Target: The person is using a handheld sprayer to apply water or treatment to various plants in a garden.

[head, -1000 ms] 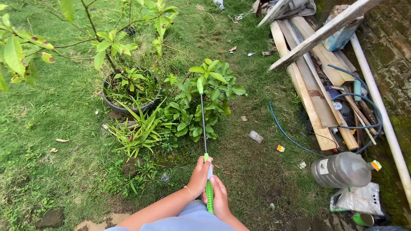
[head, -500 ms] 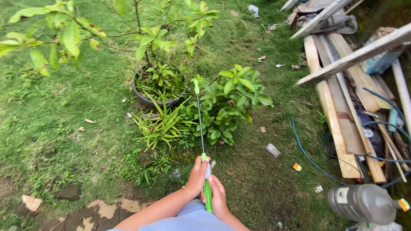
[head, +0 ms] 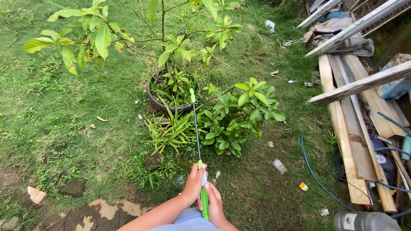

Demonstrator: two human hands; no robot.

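Observation:
Both my hands grip the green handle of a long sprayer wand [head: 197, 128] at the bottom centre. My left hand [head: 194, 181], with a thin bracelet on the wrist, wraps the top of the handle. My right hand [head: 214, 204] holds it lower down. The thin black rod runs up to a green nozzle tip that hovers over a round dark pot [head: 171, 92] with a small leafy tree in it. A broad-leaved shrub [head: 242, 113] stands just right of the rod, and a spiky-leaved plant [head: 171, 128] just left of it.
Grass surrounds the plants. Wooden planks [head: 351, 128] and hoses lie stacked at the right, with a blue hose [head: 310, 169] curving across the grass. A large plastic bottle [head: 361, 220] lies at bottom right. Muddy paving stones [head: 96, 216] show at bottom left. Small litter dots the grass.
The view has shifted left and up, so planks and bottle slid right. The nozzle tip has swung from the broad-leaved shrub over to the potted tree. Both hands kept their grip.

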